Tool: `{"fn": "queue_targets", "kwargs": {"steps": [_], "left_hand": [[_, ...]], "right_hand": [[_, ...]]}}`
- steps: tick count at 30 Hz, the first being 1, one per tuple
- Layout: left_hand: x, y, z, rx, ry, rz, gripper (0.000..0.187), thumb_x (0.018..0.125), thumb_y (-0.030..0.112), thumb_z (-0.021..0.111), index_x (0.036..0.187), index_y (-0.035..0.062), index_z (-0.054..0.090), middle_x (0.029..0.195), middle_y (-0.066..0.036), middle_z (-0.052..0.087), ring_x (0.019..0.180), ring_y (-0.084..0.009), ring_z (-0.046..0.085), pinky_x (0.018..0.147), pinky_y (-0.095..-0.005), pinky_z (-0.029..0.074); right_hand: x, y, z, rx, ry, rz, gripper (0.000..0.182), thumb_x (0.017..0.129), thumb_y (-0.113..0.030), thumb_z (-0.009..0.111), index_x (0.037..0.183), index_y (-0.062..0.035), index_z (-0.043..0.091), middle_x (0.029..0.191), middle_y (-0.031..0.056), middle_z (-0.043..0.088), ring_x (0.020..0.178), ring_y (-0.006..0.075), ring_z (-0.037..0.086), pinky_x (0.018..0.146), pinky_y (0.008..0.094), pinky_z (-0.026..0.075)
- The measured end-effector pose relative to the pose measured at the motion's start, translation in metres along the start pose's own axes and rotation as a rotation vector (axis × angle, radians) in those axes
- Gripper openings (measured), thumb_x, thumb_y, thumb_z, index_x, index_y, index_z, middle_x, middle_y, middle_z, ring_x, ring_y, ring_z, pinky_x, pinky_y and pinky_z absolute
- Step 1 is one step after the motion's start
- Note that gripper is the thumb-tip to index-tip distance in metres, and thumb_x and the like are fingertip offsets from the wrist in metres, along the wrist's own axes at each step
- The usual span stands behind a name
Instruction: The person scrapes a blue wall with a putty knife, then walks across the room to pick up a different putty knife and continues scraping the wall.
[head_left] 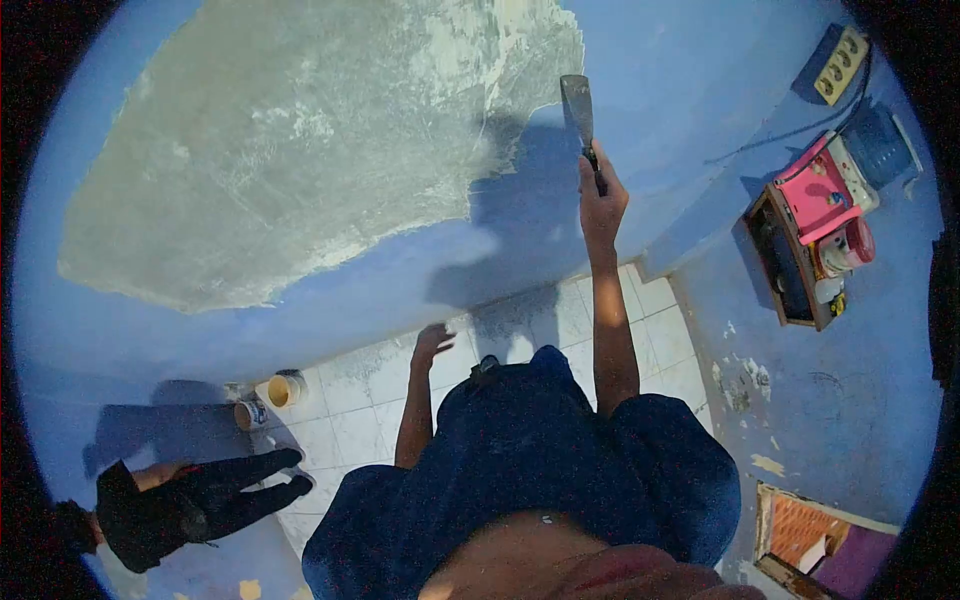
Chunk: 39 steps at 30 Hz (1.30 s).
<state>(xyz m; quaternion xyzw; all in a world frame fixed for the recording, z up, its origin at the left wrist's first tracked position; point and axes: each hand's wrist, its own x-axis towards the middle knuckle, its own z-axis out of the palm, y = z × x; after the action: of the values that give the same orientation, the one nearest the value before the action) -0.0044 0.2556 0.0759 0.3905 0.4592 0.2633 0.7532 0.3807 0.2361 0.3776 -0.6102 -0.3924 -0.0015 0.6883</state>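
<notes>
**Scraper up at the paint line, free hand hanging open**

The scraper [578,110] sits in the upper middle of the frame, blade up and flat to the blue wall [690,90], right at the ragged edge where the blue paint gives way to a big bare grey patch [300,150]. That placement makes sense: the blade meets the border of the remaining paint. The right hand [600,195] is wrapped tight around the dark handle, fingers closed on it, arm stretched straight up so the tool reaches high. The left hand [432,345] hangs lower, centre frame, fingers loosely spread and holding nothing, just off the wall over the white floor tiles [350,400], likely for balance. Lower left, two small paint tins [270,398] stand against the wall's foot, and another person in dark clothes [170,505] crouches near them. At the right edge, a wooden box [785,265] carries pink and white items, below a power strip [838,65].
</notes>
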Motion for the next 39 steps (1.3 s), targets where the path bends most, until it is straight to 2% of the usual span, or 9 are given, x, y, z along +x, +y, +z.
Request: {"fn": "queue_targets", "kwargs": {"steps": [3, 5, 7, 13, 18, 24, 30, 33, 39], "left_hand": [[0.000, 0.120, 0.104, 0.302, -0.152, 0.019, 0.061, 0.088, 0.045, 0.053, 0.127, -0.0011, 0.045, 0.120, -0.016, 0.056, 0.114, -0.0291, 0.053, 0.094, -0.0455, 0.044], [0.022, 0.152, 0.139, -0.004, -0.453, 0.294, 0.068, 0.089, 0.053, 0.046, 0.128, -0.0029, 0.044, 0.125, -0.017, 0.053, 0.119, -0.0284, 0.049, 0.097, -0.0448, 0.040], [0.014, 0.227, 0.208, 0.044, -0.427, 0.217, 0.070, 0.091, 0.056, 0.040, 0.127, -0.0037, 0.046, 0.128, -0.018, 0.051, 0.120, -0.0283, 0.047, 0.098, -0.0430, 0.038], [0.014, 0.322, 0.342, -0.049, -0.567, 0.478, 0.061, 0.094, 0.051, 0.037, 0.123, -0.0020, 0.049, 0.121, -0.016, 0.055, 0.113, -0.0256, 0.053, 0.096, -0.0395, 0.039], [0.027, 0.332, 0.401, -0.221, -0.400, 0.507, 0.056, 0.093, 0.051, 0.040, 0.111, -0.0004, 0.054, 0.094, -0.010, 0.062, 0.086, -0.0204, 0.061, 0.078, -0.0356, 0.047], [0.032, 0.340, 0.431, -0.217, -0.183, 0.534, 0.053, 0.093, 0.050, 0.043, 0.099, -0.0007, 0.056, 0.064, -0.002, 0.049, 0.050, -0.0110, 0.048, 0.046, -0.0254, 0.041], [0.033, 0.339, 0.444, -0.176, -0.006, 0.612, 0.054, 0.092, 0.050, 0.045, 0.092, -0.0023, 0.057, 0.057, 0.000, 0.044, 0.042, -0.0090, 0.042, 0.040, -0.0247, 0.038], [0.039, 0.335, 0.442, -0.221, -0.020, 0.609, 0.053, 0.091, 0.051, 0.047, 0.090, -0.0012, 0.057, 0.056, -0.001, 0.044, 0.040, -0.0097, 0.040, 0.038, -0.0238, 0.034], [0.040, 0.337, 0.442, -0.252, -0.054, 0.626, 0.051, 0.091, 0.049, 0.049, 0.088, -0.0010, 0.057, 0.057, -0.001, 0.046, 0.039, -0.0087, 0.040, 0.037, -0.0234, 0.033]], "right_hand": [[0.001, 0.002, -0.002, 0.036, 0.039, 0.031, 0.032, 0.089, -0.019, 0.062, 0.116, -0.0015, 0.061, 0.097, 0.0096, 0.069, 0.080, 0.0074, 0.058, 0.068, 0.0243, 0.047], [0.004, 0.000, -0.007, -0.012, 0.038, 0.025, 0.032, 0.089, -0.021, 0.062, 0.116, -0.0033, 0.062, 0.085, 0.0059, 0.064, 0.071, 0.0061, 0.053, 0.060, 0.0236, 0.043], [0.009, -0.001, -0.008, -0.086, 0.034, -0.006, 0.031, 0.090, -0.022, 0.062, 0.117, -0.0060, 0.062, 0.062, -0.0026, 0.053, 0.053, 0.0031, 0.041, 0.046, 0.0211, 0.034], [0.024, -0.006, -0.021, -0.006, -0.090, 0.057, 0.032, 0.089, -0.020, 0.063, 0.117, -0.0066, 0.062, 0.060, -0.0018, 0.054, 0.053, 0.0036, 0.043, 0.046, 0.0222, 0.036], [0.032, -0.003, -0.032, 0.032, -0.180, 0.130, 0.029, 0.086, -0.012, 0.064, 0.115, -0.0043, 0.062, 0.091, 0.0112, 0.069, 0.068, 0.0055, 0.056, 0.059, 0.0250, 0.047], [0.037, 0.003, -0.038, 0.055, -0.245, 0.136, 0.028, 0.086, -0.011, 0.063, 0.113, -0.0044, 0.062, 0.092, 0.0141, 0.069, 0.075, 0.0114, 0.064, 0.065, 0.0265, 0.049], [0.044, 0.008, -0.039, 0.129, -0.268, 0.010, 0.028, 0.086, -0.010, 0.062, 0.114, -0.0041, 0.061, 0.095, 0.0179, 0.067, 0.082, 0.0158, 0.066, 0.069, 0.0286, 0.050], [0.044, 0.003, -0.041, 0.100, -0.311, 0.053, 0.027, 0.089, -0.008, 0.059, 0.115, 0.0000, 0.059, 0.096, 0.0146, 0.066, 0.082, 0.0097, 0.059, 0.071, 0.0247, 0.047], [0.040, 0.012, -0.036, 0.055, -0.281, 0.011, 0.029, 0.087, -0.011, 0.061, 0.114, -0.0031, 0.060, 0.097, 0.0193, 0.066, 0.084, 0.0197, 0.067, 0.072, 0.0305, 0.051]]}}
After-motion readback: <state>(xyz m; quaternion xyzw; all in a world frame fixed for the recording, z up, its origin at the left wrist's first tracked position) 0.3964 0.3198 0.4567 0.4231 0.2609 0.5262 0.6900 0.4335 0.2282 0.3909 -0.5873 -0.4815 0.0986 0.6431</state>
